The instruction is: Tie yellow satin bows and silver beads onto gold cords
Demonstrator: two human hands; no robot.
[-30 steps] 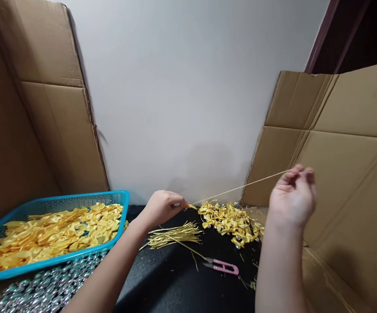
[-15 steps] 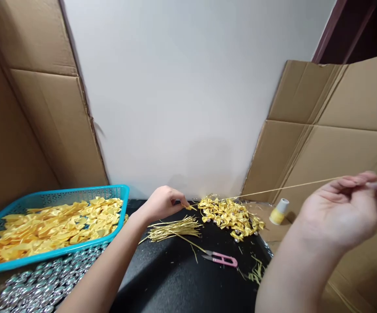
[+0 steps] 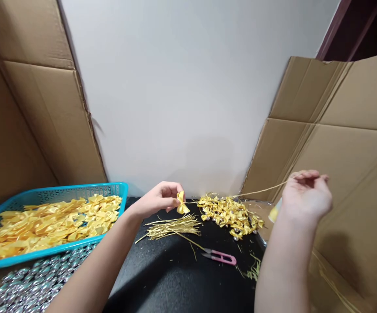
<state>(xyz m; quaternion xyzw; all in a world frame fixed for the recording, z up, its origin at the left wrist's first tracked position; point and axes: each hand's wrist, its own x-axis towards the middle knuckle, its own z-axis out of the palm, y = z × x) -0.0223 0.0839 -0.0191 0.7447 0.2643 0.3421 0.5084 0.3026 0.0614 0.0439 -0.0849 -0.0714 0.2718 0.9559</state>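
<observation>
Between the thumb and fingers of my left hand, a yellow ribbon bow is pinched above the table. My right hand is raised at the right, fingers closed on a thin gold cord. The cord slants down to the left behind a pile of yellow bows with silver beads. A short stretch of cord also leaves the held bow toward that pile; whether it is the same piece, I cannot tell. Below my left hand lies a bundle of cut gold cords. Pink thread snips rest in front of it.
A blue basket full of yellow bows stands at the left, with many silver beads before it. A yellow thread spool is partly hidden by my right arm. Cord scraps lie nearby. Cardboard panels flank the black table.
My right hand has moved left and now partly covers the spool, the cord still in its fingers. My left hand has turned and lifted slightly, bringing the bow into fuller view.
</observation>
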